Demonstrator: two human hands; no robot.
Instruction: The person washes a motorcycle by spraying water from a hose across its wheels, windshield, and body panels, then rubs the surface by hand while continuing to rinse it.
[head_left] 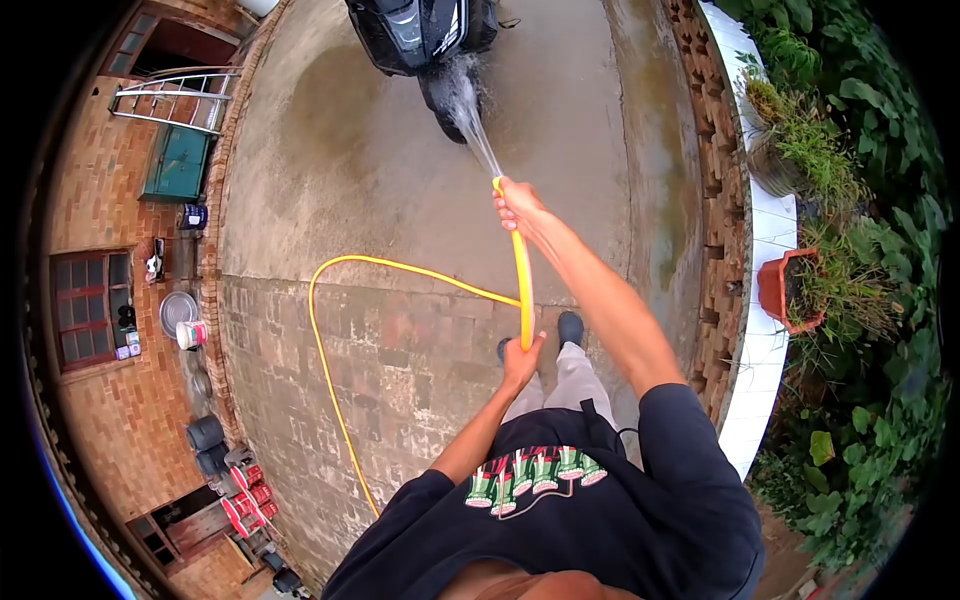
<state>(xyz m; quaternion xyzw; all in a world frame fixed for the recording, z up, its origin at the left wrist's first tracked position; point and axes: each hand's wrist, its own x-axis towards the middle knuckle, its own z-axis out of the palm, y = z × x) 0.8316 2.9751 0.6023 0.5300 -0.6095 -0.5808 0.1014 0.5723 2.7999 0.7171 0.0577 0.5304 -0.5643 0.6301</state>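
My right hand (519, 204), arm stretched forward, is wrapped round the yellow hose (523, 275) close to its open end. Water (480, 140) sprays from that end onto the front wheel (441, 105) of a black vehicle (415, 30), which is cut off by the top edge of the view. Nearer my body, my left hand (522, 362) holds a lower part of the hose, with its fingers partly hidden. From there the hose loops out to the left and runs down over the paving.
Wet concrete (560, 110) meets brick paving (400, 400) around my shoes (570, 328). Along the left wall stand a green cabinet (176, 162), a metal ladder (170, 100), a bucket (191, 334) and red crates (250, 498). A white-topped ledge (773, 230) with potted plants (785, 290) borders the right.
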